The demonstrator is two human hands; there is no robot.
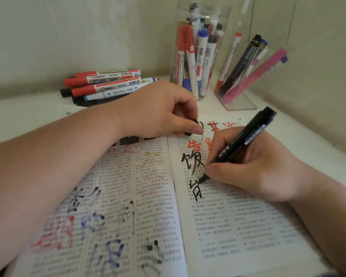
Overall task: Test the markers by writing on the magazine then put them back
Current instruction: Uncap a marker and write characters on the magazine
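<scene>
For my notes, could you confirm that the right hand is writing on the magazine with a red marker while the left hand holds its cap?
Not quite: the head view shows the marker is black, not red. The right hand is writing on the magazine with it while the left hand holds its cap.

Black marker (246, 139); red, black characters on magazine (248, 226)

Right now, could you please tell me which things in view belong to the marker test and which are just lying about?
In the job:
black marker, gripped by the right hand, tip on the magazine
what looks like its black cap, pinched by the left hand
marker pile, probably tested or waiting

Lying about, untouched:
round jar of markers
pen stand
</scene>
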